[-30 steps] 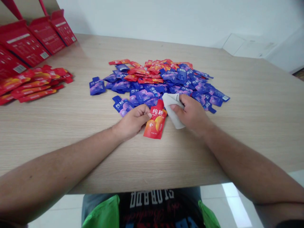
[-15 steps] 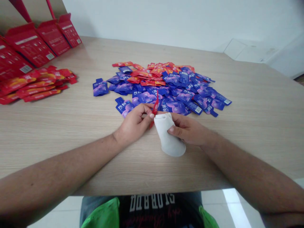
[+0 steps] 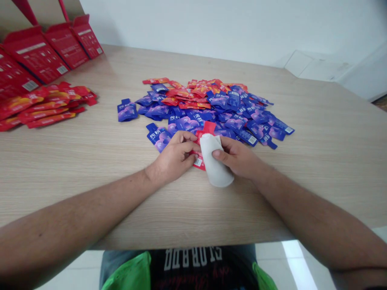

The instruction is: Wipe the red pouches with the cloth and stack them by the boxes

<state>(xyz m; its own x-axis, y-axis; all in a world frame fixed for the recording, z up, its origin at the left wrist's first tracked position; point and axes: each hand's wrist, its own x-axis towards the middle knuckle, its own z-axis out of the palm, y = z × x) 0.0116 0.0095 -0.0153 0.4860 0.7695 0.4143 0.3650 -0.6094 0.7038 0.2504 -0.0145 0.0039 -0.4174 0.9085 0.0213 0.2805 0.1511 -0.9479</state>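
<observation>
Between my hands is a red sachet (image 3: 199,162), its back with a barcode facing up and partly hidden. My left hand (image 3: 178,155) grips its left edge between thumb and fingers. A folded white cloth (image 3: 216,165) lies over the sachet's right part, and my right hand (image 3: 234,155) is closed round that cloth, thumb on top. Just beyond my hands spreads a pile of purple sachets (image 3: 237,121), with orange-red sachets (image 3: 184,93) on its far side.
Red cartons (image 3: 39,54) with raised flaps stand at the back left. In front of them lies a stack of orange-red sachets (image 3: 50,104). One purple sachet (image 3: 127,110) sits apart, left of the pile. The wooden table (image 3: 187,225) ends near my lap.
The red sachet has turned from edge-on to flat, with its back now showing. The white cloth and my right hand have moved slightly up, over the sachet.
</observation>
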